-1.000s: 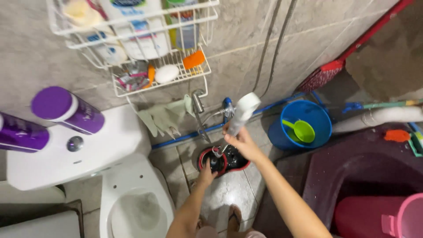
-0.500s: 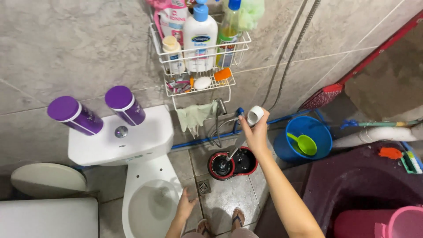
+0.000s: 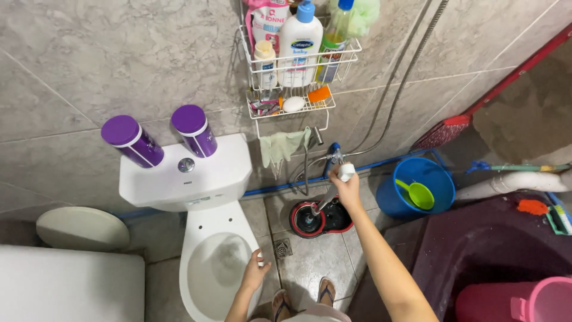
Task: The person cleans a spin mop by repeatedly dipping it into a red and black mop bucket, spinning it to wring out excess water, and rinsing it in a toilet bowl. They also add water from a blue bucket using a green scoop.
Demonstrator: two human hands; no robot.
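My right hand (image 3: 347, 189) is shut on the white grip of a toilet brush handle (image 3: 344, 173). The metal shaft slants down into a red and black brush holder (image 3: 320, 218) on the tiled floor. My left hand (image 3: 255, 271) hangs open beside the right rim of the white toilet bowl (image 3: 213, 271), close to it and holding nothing. My feet in sandals show at the bottom edge.
Two purple canisters (image 3: 158, 136) stand on the toilet tank (image 3: 187, 175). A wire wall rack (image 3: 298, 62) holds bottles and soap, with a pale cloth (image 3: 283, 148) below. A blue bucket (image 3: 417, 188) with a green scoop, a pink bucket (image 3: 533, 298) and a floor drain (image 3: 282, 248) are near.
My left hand left the brush holder and dropped beside the toilet bowl. My right hand kept the brush handle, now more upright. The view pulled back and up.
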